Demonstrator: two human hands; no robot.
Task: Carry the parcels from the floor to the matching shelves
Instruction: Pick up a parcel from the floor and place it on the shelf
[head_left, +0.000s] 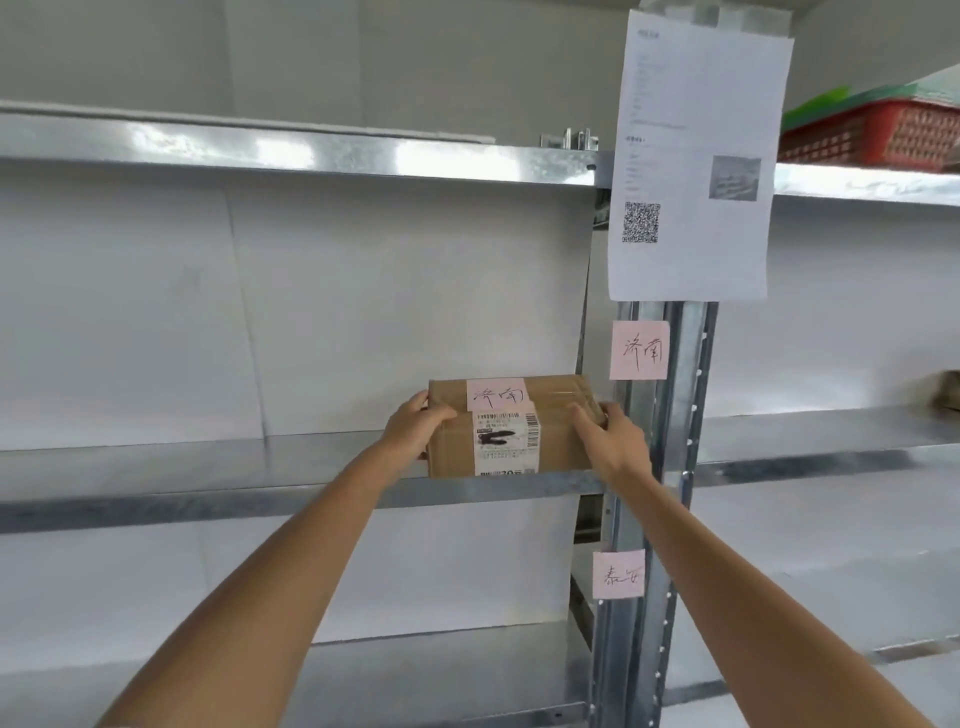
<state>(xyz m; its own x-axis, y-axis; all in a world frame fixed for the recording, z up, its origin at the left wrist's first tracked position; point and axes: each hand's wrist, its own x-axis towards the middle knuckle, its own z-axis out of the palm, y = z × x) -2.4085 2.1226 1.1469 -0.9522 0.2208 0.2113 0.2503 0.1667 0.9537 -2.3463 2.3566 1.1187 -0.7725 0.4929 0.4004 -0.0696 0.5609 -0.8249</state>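
A brown cardboard parcel (550, 431) with a pink handwritten note and a white shipping label rests at the right end of the middle metal shelf (208, 462). My left hand (415, 426) grips its left end and my right hand (613, 441) grips its right end. A pink note (639, 349) with the same handwriting hangs on the upright post (670, 467) just right of the parcel. A second pink note (618, 574) with different writing marks the shelf below.
A white printed sheet with a QR code (691, 156) is taped to the post above. A red basket (872, 135) sits on the top right shelf. A brown object (948, 389) shows at the far right edge. White backing panels line the shelves.
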